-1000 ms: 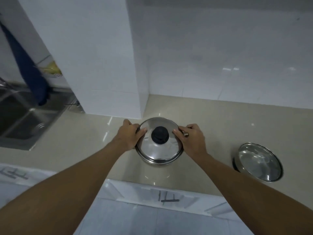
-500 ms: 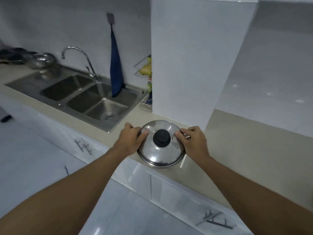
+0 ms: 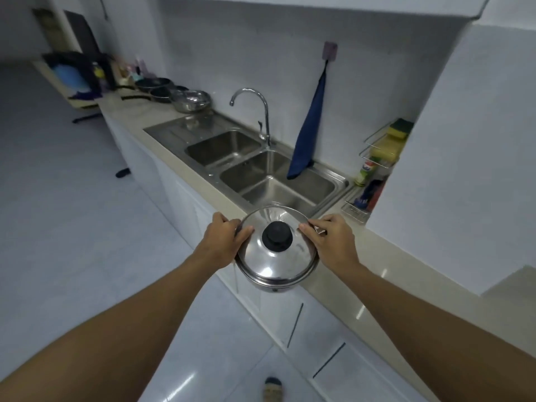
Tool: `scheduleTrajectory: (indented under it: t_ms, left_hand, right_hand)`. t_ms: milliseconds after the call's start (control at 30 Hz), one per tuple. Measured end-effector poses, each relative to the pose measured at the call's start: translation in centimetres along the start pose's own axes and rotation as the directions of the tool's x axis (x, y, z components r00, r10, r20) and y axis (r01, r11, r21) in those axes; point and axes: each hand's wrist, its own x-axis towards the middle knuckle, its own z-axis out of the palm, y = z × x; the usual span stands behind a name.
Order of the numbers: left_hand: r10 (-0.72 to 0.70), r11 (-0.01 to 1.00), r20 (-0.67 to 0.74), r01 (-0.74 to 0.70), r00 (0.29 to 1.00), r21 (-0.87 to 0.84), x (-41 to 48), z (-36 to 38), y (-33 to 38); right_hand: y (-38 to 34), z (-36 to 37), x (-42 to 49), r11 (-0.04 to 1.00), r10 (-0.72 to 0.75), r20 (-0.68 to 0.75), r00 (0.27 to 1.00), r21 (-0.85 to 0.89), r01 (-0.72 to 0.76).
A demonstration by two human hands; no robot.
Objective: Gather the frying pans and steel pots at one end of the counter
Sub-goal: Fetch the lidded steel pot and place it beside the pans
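Note:
I hold a lidded steel pot (image 3: 277, 264) with a black knob in the air, over the counter's front edge near the sink. My left hand (image 3: 223, 240) grips its left side and my right hand (image 3: 332, 240) grips its right handle. At the counter's far left end stand dark frying pans (image 3: 155, 84) and a steel pot (image 3: 191, 100), close together.
A double steel sink (image 3: 255, 166) with a tap (image 3: 255, 111) lies between me and the far pans. A blue towel (image 3: 309, 132) hangs over it. A wire rack (image 3: 377, 158) holds sponges and a bottle beside a white tiled column (image 3: 452, 169). The beige counter (image 3: 385, 268) runs right.
I lifted the pot off the counter in the corner and carried it left past the column to the sink. My view has turned left, so the pot with the glass lid is out of sight.

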Motion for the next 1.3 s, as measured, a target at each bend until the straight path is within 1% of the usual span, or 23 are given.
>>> scheduleTrajectory:
  t_ms: [100,200,367,500,633,733,833,933,1133,1233,1300]
  left_hand:
    - [-0.067,0.998,-0.027,0.067,0.997,-0.01,2.5,-1.9,-3.7]
    - [-0.103,0.994,-0.067,0.105,0.992,0.033,5.8,-4.1,-7.3]
    - [-0.201,0.978,-0.104,0.205,0.974,0.035,11.1,-7.6,-12.8]
    - [-0.275,0.96,-0.151,0.281,0.949,0.018,14.4,-10.0,-16.9]
    - [-0.346,0.936,-0.183,0.353,0.92,0.007,17.1,-12.3,-21.1]
    - [-0.376,0.923,-0.198,0.385,0.905,0.007,19.2,-14.3,-24.5]
    - [-0.38,0.92,-0.198,0.392,0.903,0.02,22.0,-16.7,-28.4]
    - [-0.375,0.921,-0.193,0.388,0.906,0.028,25.2,-19.5,-32.5]
    - [-0.325,0.941,-0.166,0.336,0.931,0.048,31.4,-25.7,-40.9]
    - [-0.292,0.951,-0.191,0.306,0.937,0.046,34.4,-28.7,-44.5]
    - [-0.291,0.952,-0.192,0.304,0.937,0.043,36.1,-30.2,-46.8]
  right_hand:
    - [-2.1,4.3,3.9,0.998,-0.062,0.052,0.997,-0.003,0.063]
    - [-4.0,8.8,8.3,0.993,-0.115,0.077,0.99,0.043,0.112]
    - [-7.4,15.9,15.7,0.989,-0.118,0.174,0.978,0.105,0.101]
    - [-10.6,21.4,21.1,0.979,-0.188,0.216,0.958,0.118,0.165]
    - [-13.5,26.3,24.8,0.968,-0.23,0.3,0.926,0.167,0.186]
    - [-15.8,30.3,27.6,0.963,-0.258,0.315,0.913,0.165,0.215]
    - [-18.3,34.5,30.1,0.961,-0.264,0.309,0.914,0.165,0.222]
    - [-21.0,38.7,32.4,0.957,-0.278,0.272,0.921,0.159,0.241]
    - [-27.2,46.6,37.0,0.965,-0.231,0.259,0.938,0.18,0.189]
    - [-30.1,50.0,39.2,0.964,-0.232,0.221,0.947,0.183,0.193]
    - [-31.8,52.1,40.7,0.968,-0.226,0.237,0.945,0.165,0.19]
